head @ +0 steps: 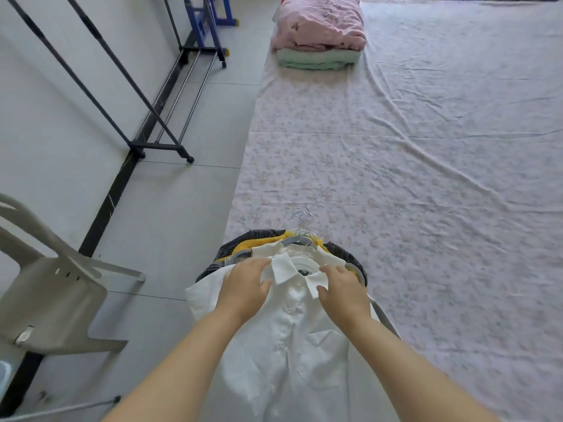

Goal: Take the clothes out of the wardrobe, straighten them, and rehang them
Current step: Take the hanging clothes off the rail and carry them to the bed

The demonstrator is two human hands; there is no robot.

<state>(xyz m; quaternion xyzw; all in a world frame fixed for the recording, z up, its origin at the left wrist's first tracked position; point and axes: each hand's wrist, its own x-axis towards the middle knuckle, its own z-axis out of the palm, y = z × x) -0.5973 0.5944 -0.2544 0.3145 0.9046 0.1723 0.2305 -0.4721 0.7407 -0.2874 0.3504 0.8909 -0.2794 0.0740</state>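
A white collared shirt [292, 345] lies on top of a stack of hangered clothes at the near edge of the bed [426, 166]. Under it show a yellow knit garment [243, 245] and a dark patterned one [243, 237]. Several metal hanger hooks [303, 222] stick out past the collars. My left hand [245, 287] grips the shirt at its left shoulder beside the collar. My right hand [344, 289] grips the right shoulder, its thumb on the collar tip.
An empty black clothes rack [158, 144] stands along the wall at the left. A grey plastic chair [51, 296] is near left. Folded pink and green bedding [318, 35] lies at the far end of the bed. A blue frame [207, 22] stands at the back.
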